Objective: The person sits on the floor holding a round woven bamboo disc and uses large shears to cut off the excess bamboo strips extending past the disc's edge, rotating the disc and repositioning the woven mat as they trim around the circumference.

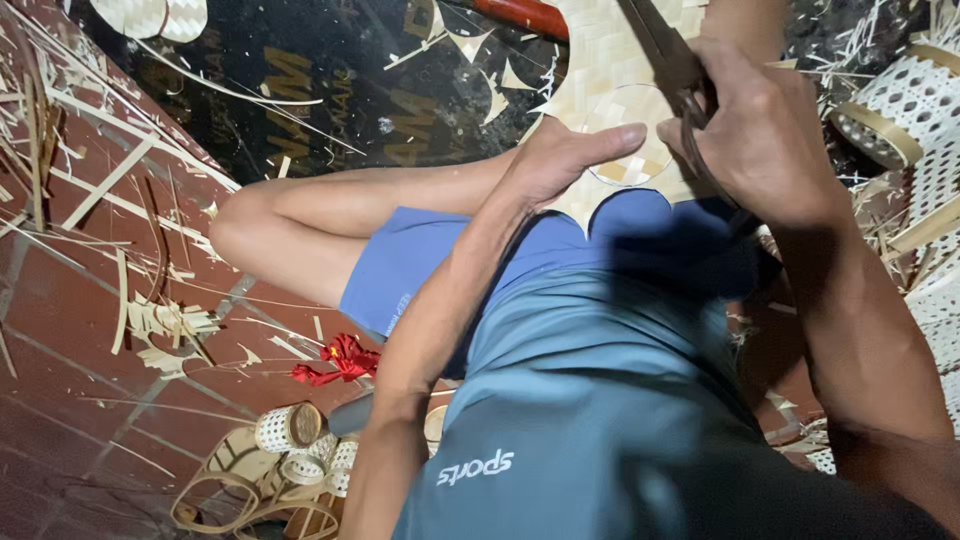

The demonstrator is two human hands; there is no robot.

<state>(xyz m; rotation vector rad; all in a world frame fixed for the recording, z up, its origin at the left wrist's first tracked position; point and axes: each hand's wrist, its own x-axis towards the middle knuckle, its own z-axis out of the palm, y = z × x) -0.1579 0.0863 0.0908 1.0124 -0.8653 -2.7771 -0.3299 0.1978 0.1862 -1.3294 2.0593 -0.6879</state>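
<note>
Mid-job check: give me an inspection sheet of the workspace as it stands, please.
Surface: red tiled floor, a dark printed mat beyond the knee.
Job's things: woven bamboo sheet with a drawn circle, on the lap; dark shears cutting at it.
Clutter: bamboo strips and offcuts, red scrap, small woven cups, bamboo hoops, open-weave basket.
Grippers: left hand pressed flat on the sheet; right hand closed on the shears.
Cables: nothing seen.
Surroundings: red-handled tool at the top edge.
</note>
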